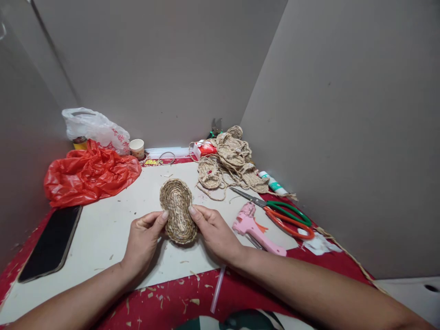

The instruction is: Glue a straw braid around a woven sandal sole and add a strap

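Observation:
A small woven straw sole (178,211), coiled from braided cord into a figure-eight outline, is held up above the white board. My left hand (146,233) pinches its left edge at the waist between thumb and fingers. On the opposite edge, my right hand (213,229) grips it the same way, thumb on the face. The fingertips behind the sole are hidden. Right of my right hand lies a pink glue gun (259,231), and beyond it scissors (287,215) with green and orange handles. A small straw slipper (210,173) rests behind the sole.
A pile of straw slippers (233,149) sits at the back right beside pliers (216,128). At left are a red plastic bag (91,174), a phone (51,243) and a paper cup (137,149). A clear glue stick (217,289) lies in front. Grey walls (172,68) enclose the table.

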Demonstrator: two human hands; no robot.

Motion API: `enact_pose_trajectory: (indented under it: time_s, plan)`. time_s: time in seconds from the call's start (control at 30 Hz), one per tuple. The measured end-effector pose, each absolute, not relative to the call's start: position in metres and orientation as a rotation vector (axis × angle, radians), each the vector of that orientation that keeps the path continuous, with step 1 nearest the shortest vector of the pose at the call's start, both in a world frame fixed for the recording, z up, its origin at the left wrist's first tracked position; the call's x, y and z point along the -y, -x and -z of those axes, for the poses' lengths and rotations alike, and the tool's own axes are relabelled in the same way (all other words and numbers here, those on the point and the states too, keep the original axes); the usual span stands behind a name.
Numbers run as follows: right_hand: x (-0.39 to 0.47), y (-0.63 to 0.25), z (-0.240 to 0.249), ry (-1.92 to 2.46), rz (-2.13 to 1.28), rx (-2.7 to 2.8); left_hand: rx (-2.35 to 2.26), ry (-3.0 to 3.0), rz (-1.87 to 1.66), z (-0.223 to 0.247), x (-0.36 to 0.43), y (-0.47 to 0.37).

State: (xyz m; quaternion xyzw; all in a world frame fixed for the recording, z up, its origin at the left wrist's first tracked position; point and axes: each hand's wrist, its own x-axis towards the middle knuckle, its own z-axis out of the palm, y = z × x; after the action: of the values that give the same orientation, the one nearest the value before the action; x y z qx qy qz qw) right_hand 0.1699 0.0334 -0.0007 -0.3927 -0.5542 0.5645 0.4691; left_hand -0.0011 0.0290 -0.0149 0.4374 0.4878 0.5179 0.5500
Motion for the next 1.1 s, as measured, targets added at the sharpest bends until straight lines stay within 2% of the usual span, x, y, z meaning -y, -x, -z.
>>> enact_pose_trajectory:
  time_s: [0.27,0.47,0.7,0.87,1.1]
  plan:
    - [-0.033,-0.169,-0.001,0.948,-1.415,1.323,-1.163,-1.026,-1.25,0.016,-0.029,-0.001]
    - [-0.039,-0.175,-0.009,0.869,-1.501,1.241,-1.007,-1.051,-1.205,0.004,-0.029,-0.001]
    - [-0.036,-0.173,-0.013,0.861,-1.666,0.948,-0.888,-0.97,-1.171,-0.001,-0.034,-0.001]
    - [-0.025,-0.163,-0.007,0.742,-1.913,0.836,-0.861,-0.873,-1.062,0.001,-0.021,-0.008]
    - [-0.025,-0.168,-0.007,0.859,-2.025,0.992,-0.781,-0.556,-1.01,-0.015,-0.026,-0.005]
